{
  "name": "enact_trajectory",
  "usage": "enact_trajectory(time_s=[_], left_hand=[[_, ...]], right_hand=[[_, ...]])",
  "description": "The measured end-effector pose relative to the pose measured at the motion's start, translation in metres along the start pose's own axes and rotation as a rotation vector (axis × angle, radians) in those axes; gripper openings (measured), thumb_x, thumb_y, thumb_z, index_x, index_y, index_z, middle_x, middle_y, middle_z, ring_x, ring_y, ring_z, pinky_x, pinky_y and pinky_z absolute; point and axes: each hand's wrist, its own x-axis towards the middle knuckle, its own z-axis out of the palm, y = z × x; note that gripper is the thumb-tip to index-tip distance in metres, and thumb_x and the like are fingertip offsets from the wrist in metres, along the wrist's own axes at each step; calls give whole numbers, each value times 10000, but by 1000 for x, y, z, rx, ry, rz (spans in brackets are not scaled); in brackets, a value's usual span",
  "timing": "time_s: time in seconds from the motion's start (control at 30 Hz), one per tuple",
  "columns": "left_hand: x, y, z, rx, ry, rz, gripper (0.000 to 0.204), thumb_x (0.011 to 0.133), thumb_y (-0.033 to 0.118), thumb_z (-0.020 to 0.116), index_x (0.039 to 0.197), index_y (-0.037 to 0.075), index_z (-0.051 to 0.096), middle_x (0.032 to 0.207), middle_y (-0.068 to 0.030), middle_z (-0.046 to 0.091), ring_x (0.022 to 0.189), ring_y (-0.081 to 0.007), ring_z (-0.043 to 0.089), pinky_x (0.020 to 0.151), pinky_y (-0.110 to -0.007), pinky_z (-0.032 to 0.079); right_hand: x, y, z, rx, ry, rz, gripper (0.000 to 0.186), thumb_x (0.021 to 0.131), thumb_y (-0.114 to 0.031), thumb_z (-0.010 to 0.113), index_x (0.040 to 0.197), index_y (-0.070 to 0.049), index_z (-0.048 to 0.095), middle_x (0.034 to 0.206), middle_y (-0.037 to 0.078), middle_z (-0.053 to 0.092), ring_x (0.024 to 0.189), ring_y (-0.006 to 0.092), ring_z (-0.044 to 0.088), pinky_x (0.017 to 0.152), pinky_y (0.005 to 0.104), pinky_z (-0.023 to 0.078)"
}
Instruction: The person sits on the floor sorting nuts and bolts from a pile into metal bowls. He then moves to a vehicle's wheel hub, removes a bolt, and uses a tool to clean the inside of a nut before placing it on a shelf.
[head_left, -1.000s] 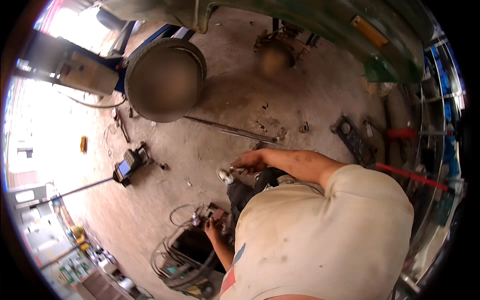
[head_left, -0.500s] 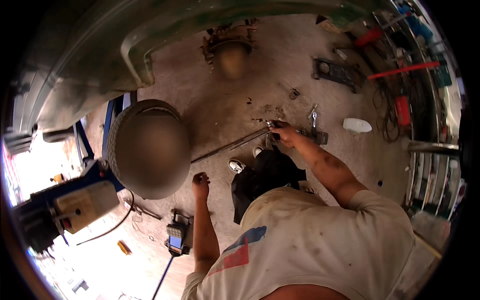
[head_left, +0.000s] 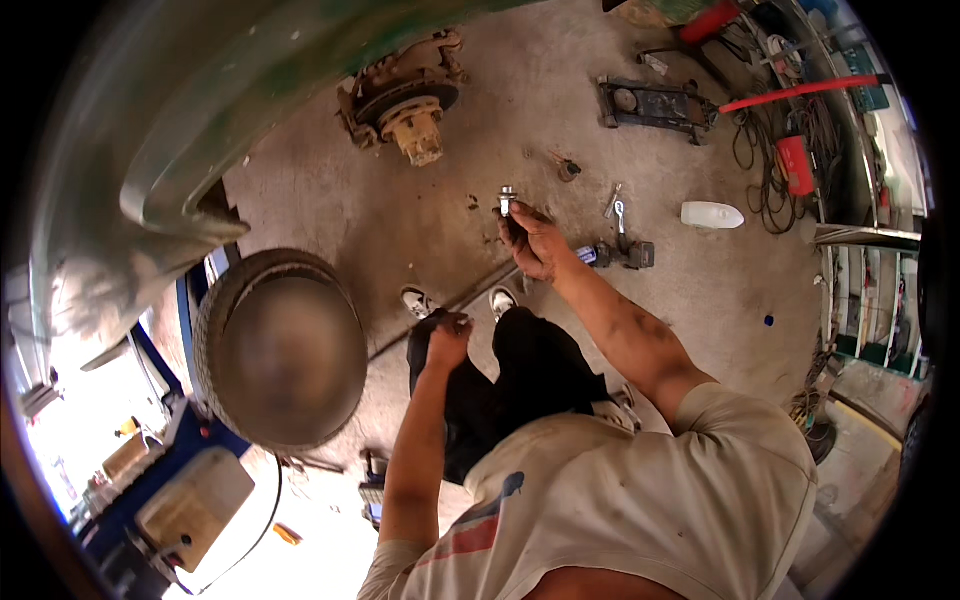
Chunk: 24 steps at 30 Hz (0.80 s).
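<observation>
My right hand [head_left: 535, 243] is raised over the floor, its fingers pinching a small silvery metal piece shaped like a socket [head_left: 506, 200]. Behind that hand, a long dark bar [head_left: 475, 289] runs diagonally from near the tyre past my shoes; the bar's upper end is hidden. My left hand [head_left: 449, 342] hovers above my leg with its fingers curled, close to the bar's line. Whether anything is in the left fingers does not show. Beyond my right wrist lie a blue and black power tool [head_left: 596, 254] and a ratchet [head_left: 621, 222].
A large tyre [head_left: 215, 350] stands at left, below a green vehicle body [head_left: 150, 130]. Ahead is a rusty wheel hub with a brake disc [head_left: 410, 115]. A floor jack [head_left: 660, 108] with a red handle [head_left: 800, 94], cables, a white bottle-shaped object [head_left: 712, 215] and shelving [head_left: 870, 310] are at right.
My right hand has risen from the bar's end and moved slightly left and farther, now showing the silvery piece. My left hand has shifted right and up, over my leg. The view has shifted.
</observation>
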Motion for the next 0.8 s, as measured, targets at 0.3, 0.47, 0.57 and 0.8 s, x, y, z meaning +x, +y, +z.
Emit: enact_trajectory(time_s=[0.3,0.47,0.57,0.8], left_hand=[[216,-64,8,210,-136,246,293,860,240,597,1083,55,555,802,-182,674,809,-372,647,723,-435,516],[319,-71,-5,182,-86,335,312,864,228,592,1117,56,529,811,-164,676,780,-352,653,699,-434,518],[357,-92,-15,216,-59,470,363,863,239,592,1166,66,495,809,-166,670,782,-359,650,696,-438,518],[317,-96,-16,592,-192,569,432,849,303,634,1151,23,502,867,-180,642,819,-395,628,744,-449,501]], right_hand=[[210,39,-49,-375,206,-243,213,799,-85,721,952,17,612,850,68,626,771,165,601,622,298,492],[325,50,-81,-613,193,-480,184,785,-97,738,830,31,614,748,54,605,585,149,566,508,303,455],[361,52,-80,-868,183,-662,235,795,-146,734,799,43,595,661,45,579,541,123,551,452,279,425],[405,70,-96,-857,118,-728,269,788,-207,744,775,32,619,618,19,550,516,85,467,454,263,377]])
